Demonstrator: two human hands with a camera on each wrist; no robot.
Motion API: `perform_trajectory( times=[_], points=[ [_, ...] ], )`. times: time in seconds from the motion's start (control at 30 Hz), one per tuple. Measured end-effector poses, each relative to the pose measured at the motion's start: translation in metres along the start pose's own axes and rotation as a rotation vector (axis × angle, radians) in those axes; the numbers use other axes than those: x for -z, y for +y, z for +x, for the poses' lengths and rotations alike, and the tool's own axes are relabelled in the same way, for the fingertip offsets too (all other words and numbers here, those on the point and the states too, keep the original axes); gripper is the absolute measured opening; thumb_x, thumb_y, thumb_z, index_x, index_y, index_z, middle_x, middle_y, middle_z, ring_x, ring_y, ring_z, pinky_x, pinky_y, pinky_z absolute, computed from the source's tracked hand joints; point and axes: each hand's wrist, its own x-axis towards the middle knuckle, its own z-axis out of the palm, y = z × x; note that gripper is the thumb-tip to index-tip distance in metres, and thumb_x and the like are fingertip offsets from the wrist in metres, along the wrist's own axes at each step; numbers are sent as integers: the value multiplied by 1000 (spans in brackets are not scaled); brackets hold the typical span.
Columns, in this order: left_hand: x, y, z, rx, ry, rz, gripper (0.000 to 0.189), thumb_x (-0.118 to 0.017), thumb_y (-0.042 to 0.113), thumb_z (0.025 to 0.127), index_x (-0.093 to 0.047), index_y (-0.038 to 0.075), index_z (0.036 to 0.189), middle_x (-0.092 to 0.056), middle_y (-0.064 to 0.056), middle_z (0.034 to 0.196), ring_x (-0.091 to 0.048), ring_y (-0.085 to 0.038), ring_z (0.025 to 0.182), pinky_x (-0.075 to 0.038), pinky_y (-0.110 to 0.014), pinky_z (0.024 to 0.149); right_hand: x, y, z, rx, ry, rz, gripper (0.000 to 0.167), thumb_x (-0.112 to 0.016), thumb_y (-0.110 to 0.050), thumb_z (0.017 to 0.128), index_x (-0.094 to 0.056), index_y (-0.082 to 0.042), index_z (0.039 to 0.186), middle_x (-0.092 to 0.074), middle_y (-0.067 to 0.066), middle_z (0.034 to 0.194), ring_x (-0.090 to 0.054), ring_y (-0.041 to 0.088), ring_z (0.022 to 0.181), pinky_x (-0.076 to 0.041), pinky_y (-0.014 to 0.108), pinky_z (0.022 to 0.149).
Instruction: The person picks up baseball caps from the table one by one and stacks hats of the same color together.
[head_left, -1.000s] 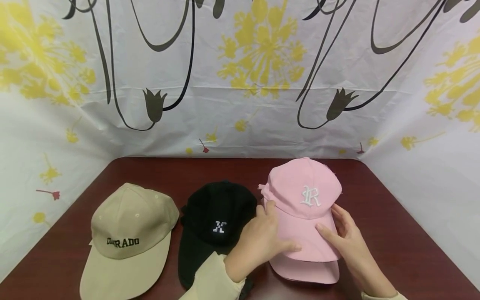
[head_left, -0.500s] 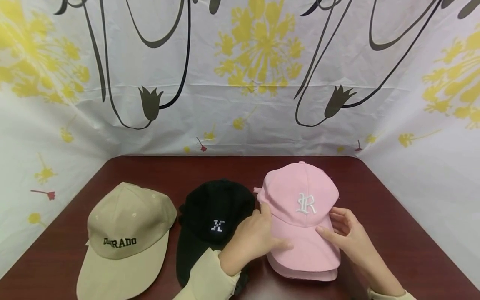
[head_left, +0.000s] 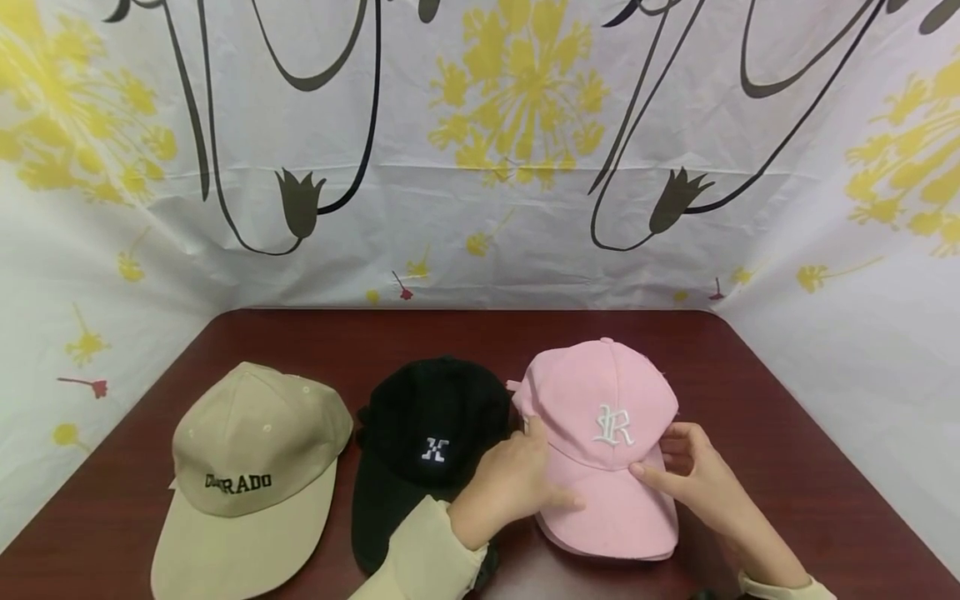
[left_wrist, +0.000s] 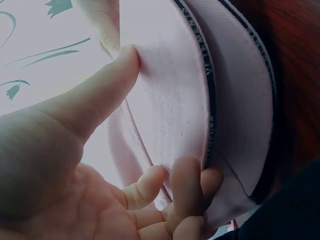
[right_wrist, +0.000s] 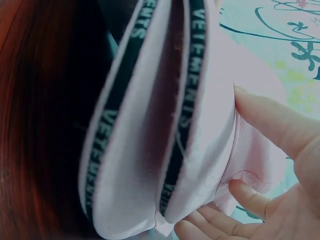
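Note:
A pink baseball cap (head_left: 617,383) with a white letter R lies stacked over a second pink cap, whose brim (left_wrist: 240,95) shows beneath it in the left wrist view. My left hand (head_left: 510,477) grips the upper cap's left side, thumb on top of the brim and fingers at the cap's edge. On the other side my right hand (head_left: 699,483) holds it the same way, its thumb (right_wrist: 262,110) pressing where brim meets crown. Dark lettered tape lines both brims in the right wrist view. The lower cap's crown is hidden under the upper one.
To the left, a black cap (head_left: 427,412) with a small white emblem lies under my left forearm. Further left sits a beige cap (head_left: 258,446) with dark lettering. All rest on a dark red-brown table (head_left: 420,329); a white flowered cloth (head_left: 480,275) hangs around it.
Both hands have lowered the upper pink cap toward me, and its brim now nearly covers the lower brim, which stuck out further before. The black and beige caps stay put.

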Motion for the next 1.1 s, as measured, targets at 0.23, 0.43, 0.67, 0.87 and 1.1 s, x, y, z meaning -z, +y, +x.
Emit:
perform_trajectory(
  times=[0.23, 0.43, 0.67, 0.87, 1.1],
  points=[
    [-2, -1, 1, -1, -35, -11, 101, -81, 50, 60, -37, -9, 130, -61, -16, 94, -60, -23, 82, -46, -33, 63, 0, 4, 2, -14, -18, -27, 66, -71, -26, 80, -32, 6, 124, -47, 23, 117, -53, 34, 103, -45, 30, 73],
    [-1, -1, 1, -11, -63, 2, 100, -80, 51, 60, -39, -8, 129, -62, -18, 100, -60, -24, 88, -47, -34, 68, 0, 7, 3, -12, -30, -48, 64, -72, -25, 79, -34, 7, 121, -52, 22, 112, -55, 32, 100, -46, 28, 71],
    [-2, -1, 2, -21, -88, 40, 84, -80, 51, 60, -46, -3, 114, -61, -12, 85, -59, -20, 76, -45, -32, 61, 1, 6, 3, -12, -60, -87, 65, -72, -27, 79, -35, 10, 118, -55, 23, 107, -56, 33, 98, -47, 32, 71],
    [-5, -2, 2, -11, -123, 51, 86, -79, 52, 62, -46, -3, 119, -63, -12, 94, -60, -19, 79, -46, -32, 65, 1, 9, 4, -20, -87, -148, 64, -72, -32, 78, -38, 7, 116, -59, 18, 100, -58, 30, 93, -47, 36, 71],
    [-8, -2, 3, -28, -117, 83, 84, -79, 53, 62, -47, -2, 117, -64, -12, 94, -61, -19, 80, -46, -32, 65, 1, 10, 5, -12, -98, -199, 61, -71, -36, 78, -41, 4, 114, -60, 13, 97, -58, 27, 90, -46, 36, 69]
  ],
)
